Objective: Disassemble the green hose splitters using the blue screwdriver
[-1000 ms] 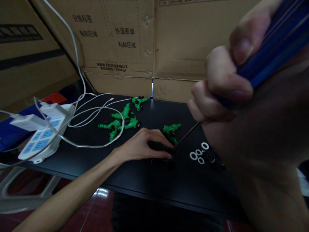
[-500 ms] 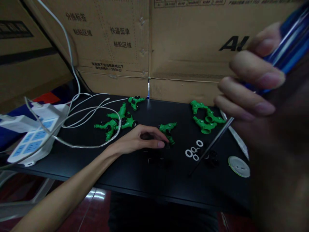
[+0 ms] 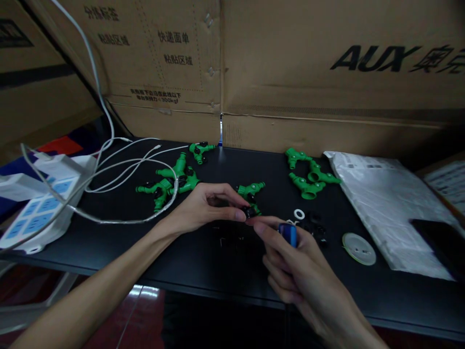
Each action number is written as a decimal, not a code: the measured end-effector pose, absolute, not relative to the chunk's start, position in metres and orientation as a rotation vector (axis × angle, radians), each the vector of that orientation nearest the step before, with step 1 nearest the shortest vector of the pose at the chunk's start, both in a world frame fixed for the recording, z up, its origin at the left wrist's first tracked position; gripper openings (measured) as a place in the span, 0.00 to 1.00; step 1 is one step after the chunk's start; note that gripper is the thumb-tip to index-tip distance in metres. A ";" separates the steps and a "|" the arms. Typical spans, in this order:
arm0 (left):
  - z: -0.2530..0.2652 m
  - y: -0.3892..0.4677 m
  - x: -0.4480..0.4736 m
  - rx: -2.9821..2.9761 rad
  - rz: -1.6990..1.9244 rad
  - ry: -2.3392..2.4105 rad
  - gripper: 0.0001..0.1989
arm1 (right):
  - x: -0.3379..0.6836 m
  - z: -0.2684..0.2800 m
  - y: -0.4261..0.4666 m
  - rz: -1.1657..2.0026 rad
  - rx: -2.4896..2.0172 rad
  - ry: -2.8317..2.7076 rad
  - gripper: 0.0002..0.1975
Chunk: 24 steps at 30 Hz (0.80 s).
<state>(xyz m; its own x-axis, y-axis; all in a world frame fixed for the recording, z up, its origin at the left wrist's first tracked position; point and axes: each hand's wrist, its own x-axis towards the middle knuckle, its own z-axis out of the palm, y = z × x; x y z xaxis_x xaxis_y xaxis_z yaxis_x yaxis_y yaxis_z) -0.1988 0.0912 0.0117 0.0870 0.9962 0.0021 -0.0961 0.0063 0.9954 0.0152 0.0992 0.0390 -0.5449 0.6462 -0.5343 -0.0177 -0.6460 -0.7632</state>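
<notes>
My left hand (image 3: 214, 206) pinches a small black plastic part (image 3: 249, 212) between thumb and fingertips, above the dark table. Close against it, the thumb and forefinger of my right hand (image 3: 290, 257) touch or nearly touch the same part; which of the two I cannot tell. A screwdriver (image 3: 287, 234) is gripped in my right palm, its blue handle end showing above the fist and its shaft mostly hidden. Just behind the part lies a green two-way hose splitter (image 3: 250, 190) with black pieces on it. White ring washers (image 3: 299, 214) and loose black parts (image 3: 314, 225) lie right of my hands.
Several green splitters (image 3: 178, 169) lie at the left back, and green splitter bodies (image 3: 308, 186) at the right back. White cables (image 3: 119, 220) loop from a power strip (image 3: 51, 208). A round white disc (image 3: 359, 249), plastic bag (image 3: 381, 208) and phone (image 3: 436, 242) occupy the right. Cardboard (image 3: 290, 72) walls the back.
My right hand has come down from close to the camera to meet my left hand, and the screwdriver has turned within its grip. The left hand stays almost in place, holding the black part.
</notes>
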 end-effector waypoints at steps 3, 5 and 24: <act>0.010 0.092 -0.198 1.200 1.196 1.092 0.11 | 0.010 0.036 0.101 2.214 -1.168 -0.984 0.21; 0.010 0.092 -0.198 1.214 1.199 1.098 0.11 | 0.007 0.035 0.102 2.203 -1.161 -0.968 0.22; 0.007 0.091 -0.198 1.465 1.140 1.202 0.11 | 0.001 0.020 0.101 2.132 -1.162 -1.023 0.19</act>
